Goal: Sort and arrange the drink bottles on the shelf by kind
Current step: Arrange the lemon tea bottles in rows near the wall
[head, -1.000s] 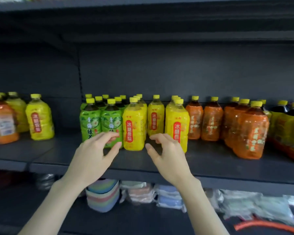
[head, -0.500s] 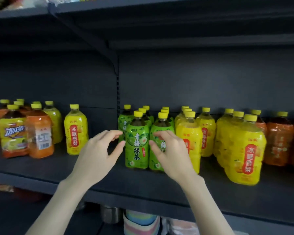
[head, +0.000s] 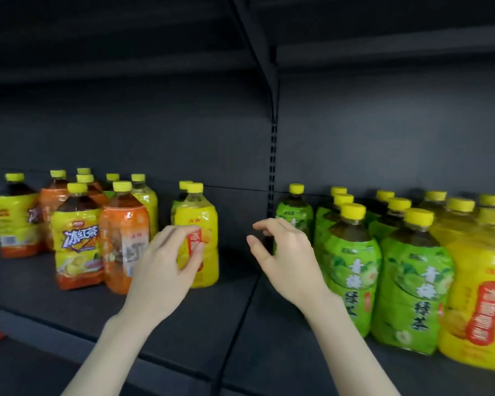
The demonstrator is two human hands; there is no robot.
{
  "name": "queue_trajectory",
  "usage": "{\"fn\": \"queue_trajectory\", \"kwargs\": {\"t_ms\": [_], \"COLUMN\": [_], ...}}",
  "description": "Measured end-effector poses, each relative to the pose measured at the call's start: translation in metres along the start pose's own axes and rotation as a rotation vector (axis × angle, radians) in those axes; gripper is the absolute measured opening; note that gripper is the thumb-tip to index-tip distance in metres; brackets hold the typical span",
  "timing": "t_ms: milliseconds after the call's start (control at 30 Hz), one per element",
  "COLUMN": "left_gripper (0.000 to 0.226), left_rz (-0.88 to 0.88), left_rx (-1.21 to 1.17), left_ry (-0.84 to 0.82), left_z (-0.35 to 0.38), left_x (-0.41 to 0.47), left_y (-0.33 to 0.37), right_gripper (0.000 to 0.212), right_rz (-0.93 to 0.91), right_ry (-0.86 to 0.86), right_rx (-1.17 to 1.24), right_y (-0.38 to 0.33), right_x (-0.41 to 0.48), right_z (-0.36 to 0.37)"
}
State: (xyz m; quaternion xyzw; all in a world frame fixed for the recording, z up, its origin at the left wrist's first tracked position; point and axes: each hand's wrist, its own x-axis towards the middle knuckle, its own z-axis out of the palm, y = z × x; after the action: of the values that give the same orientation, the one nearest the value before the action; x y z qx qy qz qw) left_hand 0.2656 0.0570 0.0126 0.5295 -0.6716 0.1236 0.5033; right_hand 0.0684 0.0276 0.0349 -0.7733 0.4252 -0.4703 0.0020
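- Left hand (head: 166, 267): raised in front of the shelf edge, fingers loosely curved, enclosing nothing. It overlaps the label of a lone yellow bottle (head: 203, 221); contact cannot be determined.
- Right hand (head: 287, 258): raised over the bare gap between the two bottle groups, fingers loosely curved, empty.
- Shelf (head: 183, 324): carries all the bottles, upright, in two groups well apart.
- Right group: green tea bottles (head: 352, 261) stand in files front to back, with yellow pear-drink bottles (head: 480, 295) just beside them. Assessment: this side is sorted by kind.
- Left group: an iced-tea bottle (head: 76, 238) and an orange bottle (head: 125, 232) stand touching at the front, with both kinds interleaved behind. Assessment: unsorted.
- The lone yellow bottle stands beside the left group, away from its matching kind on the right.
- Upright post (head: 273, 155): at the rear, dividing the two bays.
- Remaining work, as judged: transfer the lone yellow bottle to the right, then separate the iced-tea and orange kinds.
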Motion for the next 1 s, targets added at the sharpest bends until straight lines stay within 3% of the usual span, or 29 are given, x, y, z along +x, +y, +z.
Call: {"fn": "queue_trajectory", "kwargs": {"t_ms": [233, 433, 600, 733, 867, 1000], "left_gripper": [0.055, 0.089, 0.102, 0.119, 0.104, 0.085], "left_rz": [-0.029, -0.172, -0.273, -0.342, -0.324, -0.363], "left_rx": [0.084, -0.085, -0.112, -0.171, -0.322, -0.645], "left_ry": [0.215, 0.282, 0.233, 0.081, -0.005, -0.116], "left_z": [0.007, 0.015, 0.015, 0.015, 0.029, 0.044], "left_x": [0.005, 0.017, 0.030, 0.040, 0.043, 0.051], "left_y": [-0.101, -0.154, -0.169, -0.176, -0.170, -0.164], "right_gripper": [0.033, 0.064, 0.110, 0.112, 0.122, 0.100], "right_rz": [0.121, 0.252, 0.466, 0.545, 0.524, 0.509], "right_ry": [-0.009, 0.075, 0.063, 0.049, 0.088, 0.128], "right_rx": [0.014, 0.028, 0.303, 0.388, 0.323, 0.296], "right_y": [-0.031, -0.044, -0.039, -0.029, -0.024, -0.026], "right_x": [0.025, 0.041, 0.059, 0.062, 0.057, 0.052], "right_z": [0.096, 0.154, 0.176, 0.179, 0.175, 0.163]}}
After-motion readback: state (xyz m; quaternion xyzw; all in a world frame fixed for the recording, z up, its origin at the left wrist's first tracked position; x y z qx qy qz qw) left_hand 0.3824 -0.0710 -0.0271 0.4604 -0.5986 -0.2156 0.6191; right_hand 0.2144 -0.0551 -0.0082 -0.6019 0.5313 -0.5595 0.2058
